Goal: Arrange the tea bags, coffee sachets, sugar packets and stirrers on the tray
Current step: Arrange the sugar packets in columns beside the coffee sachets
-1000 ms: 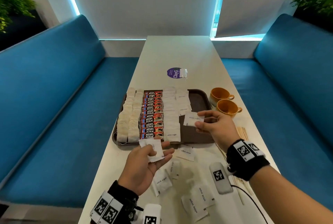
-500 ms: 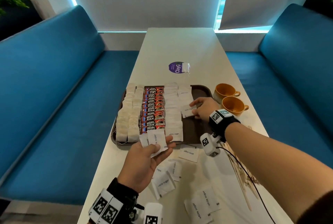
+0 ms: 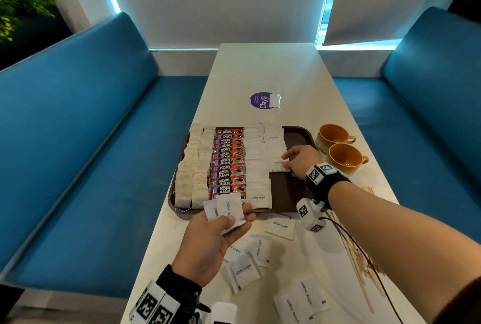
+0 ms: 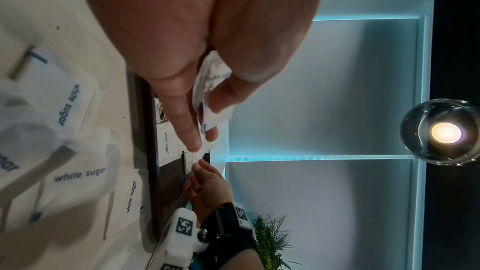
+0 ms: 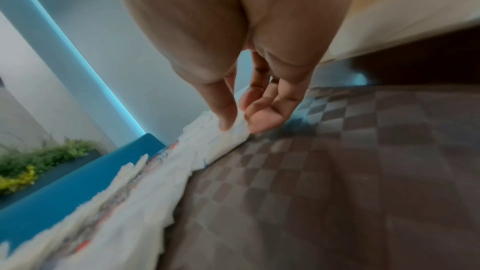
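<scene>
A brown tray (image 3: pixel 291 188) holds two columns of tea bags (image 3: pixel 192 172), a column of red coffee sachets (image 3: pixel 229 162) and two columns of white sugar packets (image 3: pixel 257 164). My right hand (image 3: pixel 287 162) reaches over the tray and pinches a sugar packet (image 3: pixel 277 164) at the near end of the right sugar column; the right wrist view shows thumb and fingers on the packet's edge (image 5: pixel 240 130). My left hand (image 3: pixel 234 219) hovers at the tray's near edge and holds a couple of sugar packets (image 3: pixel 225 209) between thumb and fingers.
Several loose sugar packets (image 3: pixel 244 269) lie on the table near me. Wooden stirrers (image 3: pixel 356 263) lie at the right edge under my right forearm. Two yellow cups (image 3: pixel 345 158) stand right of the tray. A purple sticker (image 3: pixel 260 100) and a tea bag (image 3: pixel 275 100) lie beyond it.
My right hand carried a sugar packet from in front of the tray onto it and set it down at the right sugar column. The left hand stayed put with its packets.
</scene>
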